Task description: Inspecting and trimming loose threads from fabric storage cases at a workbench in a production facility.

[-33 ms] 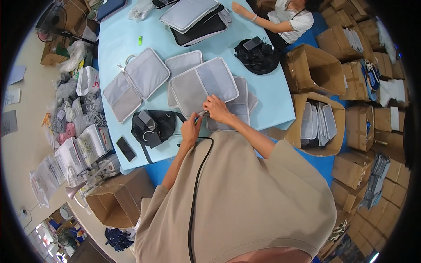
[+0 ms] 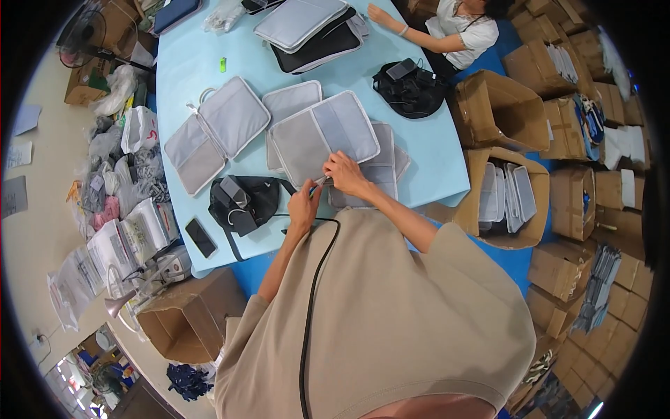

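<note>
Bright, even light lies across the pale blue table [image 2: 188,63], its shadows soft; a small white glare [image 2: 594,410] catches my eye near right, where stacked cartons [image 2: 624,307] bend toward blackness.

I am in a workshop: cardboard cartons [image 2: 497,115] stand crowded on my right, plastic bags [image 2: 142,130] heap on my left, and a co-worker [image 2: 457,38] shares my pale-blue surface [image 2: 436,164], spread with grey cases [image 2: 301,143].

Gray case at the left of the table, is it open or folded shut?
Open: the case lies spread on the light blue table, its two halves side by side, meeting along a fold.
</note>
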Available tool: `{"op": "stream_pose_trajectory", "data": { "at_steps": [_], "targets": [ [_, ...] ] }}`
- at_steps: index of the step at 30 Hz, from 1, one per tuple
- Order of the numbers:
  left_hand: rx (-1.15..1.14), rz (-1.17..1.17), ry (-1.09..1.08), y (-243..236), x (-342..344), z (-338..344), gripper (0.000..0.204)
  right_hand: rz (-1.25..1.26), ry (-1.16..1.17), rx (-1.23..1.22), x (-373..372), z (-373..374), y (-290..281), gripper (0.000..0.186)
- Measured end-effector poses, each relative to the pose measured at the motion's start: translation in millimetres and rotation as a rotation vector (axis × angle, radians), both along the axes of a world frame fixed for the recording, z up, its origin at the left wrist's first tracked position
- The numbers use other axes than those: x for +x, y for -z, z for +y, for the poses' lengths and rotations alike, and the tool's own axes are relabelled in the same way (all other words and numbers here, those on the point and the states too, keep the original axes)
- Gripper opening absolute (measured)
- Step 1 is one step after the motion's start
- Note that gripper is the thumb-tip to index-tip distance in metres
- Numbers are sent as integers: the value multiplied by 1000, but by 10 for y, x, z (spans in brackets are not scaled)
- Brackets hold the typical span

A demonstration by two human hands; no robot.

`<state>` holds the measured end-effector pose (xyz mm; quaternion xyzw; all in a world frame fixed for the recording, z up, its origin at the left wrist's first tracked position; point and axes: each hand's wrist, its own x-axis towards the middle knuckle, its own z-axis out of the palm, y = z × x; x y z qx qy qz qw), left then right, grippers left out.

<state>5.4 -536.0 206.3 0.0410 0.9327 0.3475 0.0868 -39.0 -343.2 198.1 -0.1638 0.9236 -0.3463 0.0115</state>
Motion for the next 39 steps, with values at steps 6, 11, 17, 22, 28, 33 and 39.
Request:
{"op": "stream_pose_trajectory", "data": {
  "at_steps": [6,11,17,22,28,33,39],
  "targets": [
    [261,5,-303,171,101,-173,29,119,236,-323,204,-40,-160,10],
    [263,15,-263,-49,72,-267,51,-340,539,-568,561,150,396,22],
    [-57,133,-80,217,-74,-195,44,-700,534,-807,470,168,471,21],
    [-46,253,-3,201,-242,-161,34,-914,573,-896,381,244,212,24],
    [147,175,10,-628,-374,-27,29,-621,584,-928,514,336,-275,15],
    [439,-96,27,-1408,-448,177,21,-270,602,-842,549,531,-1097,11],
    [751,-148,-64,-1599,-302,398,20,240,575,-432,460,514,-2034,21]
  ]
}}
